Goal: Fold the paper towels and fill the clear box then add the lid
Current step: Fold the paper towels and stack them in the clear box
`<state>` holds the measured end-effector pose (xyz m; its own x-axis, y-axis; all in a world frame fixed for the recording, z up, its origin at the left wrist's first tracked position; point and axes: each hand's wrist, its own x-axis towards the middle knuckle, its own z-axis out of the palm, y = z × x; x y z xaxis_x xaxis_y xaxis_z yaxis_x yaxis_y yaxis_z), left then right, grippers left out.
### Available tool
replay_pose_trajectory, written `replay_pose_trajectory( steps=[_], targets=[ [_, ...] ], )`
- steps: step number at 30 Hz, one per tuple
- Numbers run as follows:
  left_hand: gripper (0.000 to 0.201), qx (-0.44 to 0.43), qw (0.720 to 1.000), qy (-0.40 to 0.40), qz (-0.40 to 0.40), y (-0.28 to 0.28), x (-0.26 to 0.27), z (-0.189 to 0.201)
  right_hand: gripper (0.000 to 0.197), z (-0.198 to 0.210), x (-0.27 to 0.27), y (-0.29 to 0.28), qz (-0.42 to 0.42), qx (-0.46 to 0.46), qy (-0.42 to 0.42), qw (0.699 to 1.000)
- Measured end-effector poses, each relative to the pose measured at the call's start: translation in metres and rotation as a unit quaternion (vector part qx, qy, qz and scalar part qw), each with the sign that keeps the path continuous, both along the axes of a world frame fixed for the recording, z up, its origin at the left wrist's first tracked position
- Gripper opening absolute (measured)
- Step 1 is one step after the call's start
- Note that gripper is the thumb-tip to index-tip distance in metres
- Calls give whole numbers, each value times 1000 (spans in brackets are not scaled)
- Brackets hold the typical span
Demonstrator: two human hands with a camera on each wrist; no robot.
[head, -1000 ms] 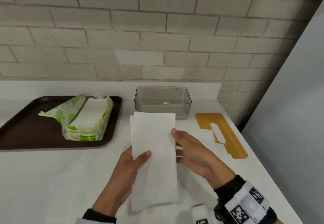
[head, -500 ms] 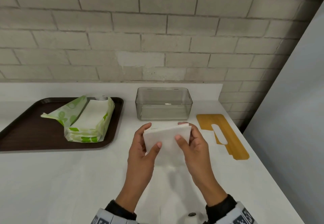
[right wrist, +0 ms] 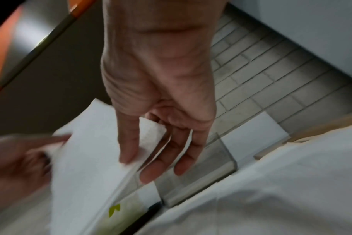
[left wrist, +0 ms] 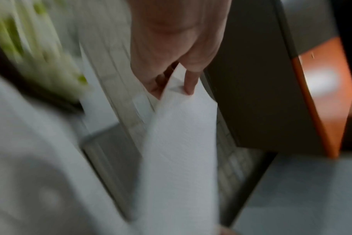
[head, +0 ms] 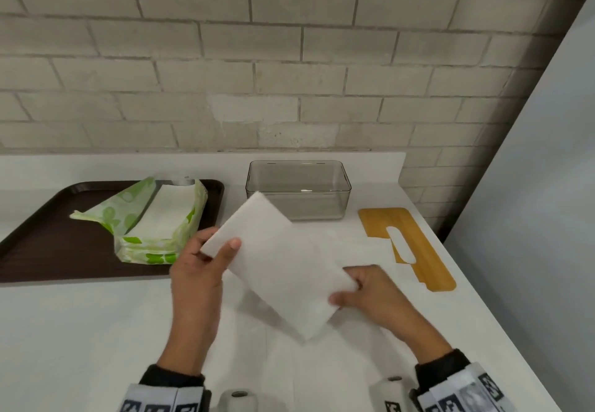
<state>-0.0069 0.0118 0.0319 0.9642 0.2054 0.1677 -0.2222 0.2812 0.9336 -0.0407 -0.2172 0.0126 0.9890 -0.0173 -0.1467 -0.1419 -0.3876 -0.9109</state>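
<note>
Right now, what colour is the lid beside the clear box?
Yellow-orange lid, with a white-looking slot; clearest in the head view.

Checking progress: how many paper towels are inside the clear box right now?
0. The clear plastic box looks empty; one folded white paper towel is held before it.

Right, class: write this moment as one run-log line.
step: folding | left hand: pinches paper towel | right hand: pinches towel's other end | clear box: empty, open | lid: on counter
</note>
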Motion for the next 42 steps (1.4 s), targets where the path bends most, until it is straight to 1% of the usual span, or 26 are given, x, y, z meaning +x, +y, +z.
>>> replay_pose_trajectory(
  steps=[2, 4, 7, 9, 13, 15, 17, 21, 24, 26, 27, 29, 30, 32, 33, 34, 35, 36, 37, 38, 39, 40, 42],
  targets=[
    [23, 36, 999, 15, 0, 12, -2, -10, 14, 6, 2, -13, -81, 81, -43, 993],
    [24, 69, 996, 41, -30, 15, -6, -18, 16, 12, 2, -15, -136, 170, -90, 972],
    [27, 110, 988, 87, -58, 6, -11, -28, 20, 14, 1, -5, -162, 252, -122, 946],
    [31, 124, 984, 115, -51, 1, -12, -36, 25, 8, 0, 0, -176, 263, -115, 942],
    [24, 216, 962, 161, -31, -7, -12, -55, 32, -18, -1, 3, -186, 199, -55, 961],
    [21, 230, 957, 172, -30, -11, -13, -57, 35, -30, 1, 4, -193, 182, -31, 964],
    [19, 230, 956, 178, -28, -15, -14, -52, 32, -35, 2, 4, -199, 175, -26, 964],
    [21, 198, 963, 181, -22, -17, -14, -40, 34, -27, 2, 5, -203, 196, -51, 958],
    [24, 219, 959, 179, -23, -13, -13, -41, 32, -27, -1, 3, -174, 139, -32, 974],
    [16, 219, 959, 179, -30, -11, -15, -41, 29, -29, -2, 3, -147, 101, -4, 984],
    [17, 223, 958, 176, -32, -9, -15, -41, 28, -26, -2, 1, -145, 92, 0, 985],
    [28, 242, 953, 180, -37, 0, -14, -42, 22, -15, 1, -7, -153, 79, -14, 985],
    [25, 248, 950, 185, -51, 5, -13, -40, 19, -8, 2, -11, -155, 63, -29, 985],
    [7, 279, 936, 186, -112, 11, -14, -30, 15, 13, 6, -16, -139, 22, -71, 988],
    [11, 321, 920, 176, -144, 13, -15, -25, 16, 25, 7, -15, -117, 6, -92, 989],
    [21, 377, 895, 162, -172, 11, -17, -19, 17, 36, 8, -14, -89, -4, -113, 990],
    [27, 418, 878, 145, -181, 8, -18, -14, 20, 48, 9, -11, -61, -13, -130, 990],
    [27, 438, 873, 125, -174, 4, -17, -9, 20, 58, 10, -8, -36, -22, -145, 988],
    [23, 440, 876, 102, -166, -2, -16, -5, 18, 68, 11, -4, -17, -31, -158, 987],
    [20, 423, 890, 83, -151, -9, -14, -2, 15, 76, 13, 1, -4, -38, -171, 985],
    [18, 386, 911, 62, -134, -17, -13, 0, 14, 84, 14, 5, 3, -37, -182, 983],
    [17, 350, 928, 47, -118, -25, -13, 2, 15, 90, 16, 10, 3, -27, -194, 981],
    [16, 302, 949, 25, -88, -40, -13, 8, 27, 92, 21, 18, -31, 26, -221, 974]
  ],
)
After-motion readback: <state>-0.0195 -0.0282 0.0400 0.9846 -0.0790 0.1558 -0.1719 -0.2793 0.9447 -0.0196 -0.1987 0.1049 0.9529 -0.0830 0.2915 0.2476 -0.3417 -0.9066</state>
